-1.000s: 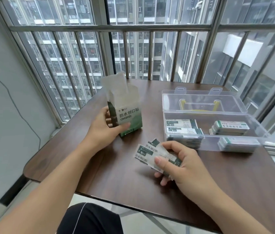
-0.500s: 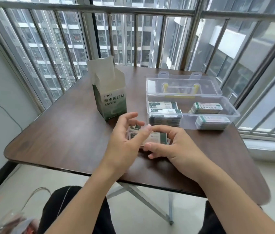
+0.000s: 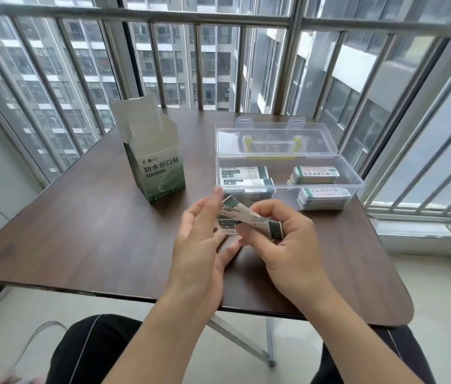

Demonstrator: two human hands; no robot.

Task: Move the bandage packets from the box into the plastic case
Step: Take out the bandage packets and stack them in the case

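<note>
A green and white bandage box [image 3: 158, 167] stands upright on the brown table [image 3: 86, 234], its top flaps open. A small stack of white and green bandage packets [image 3: 249, 221] is held over the table's middle between both hands. My right hand [image 3: 285, 242] grips the stack's right end, thumb on top. My left hand [image 3: 202, 239] touches its left end with nearly straight fingers. The clear plastic case [image 3: 351, 173] sits behind with its lid laid back. Several packet stacks lie inside it.
A metal window railing [image 3: 246, 20] runs along the far and right table edges. The case's lid [image 3: 271, 137] lies flat toward the window. My dark-clothed knees [image 3: 91, 353] are under the table's near edge. A folding table leg [image 3: 270, 342] shows below.
My left hand has left the box and come to the packets. Both hands now hold the stack together nearer the case. The box stands alone on the table.
</note>
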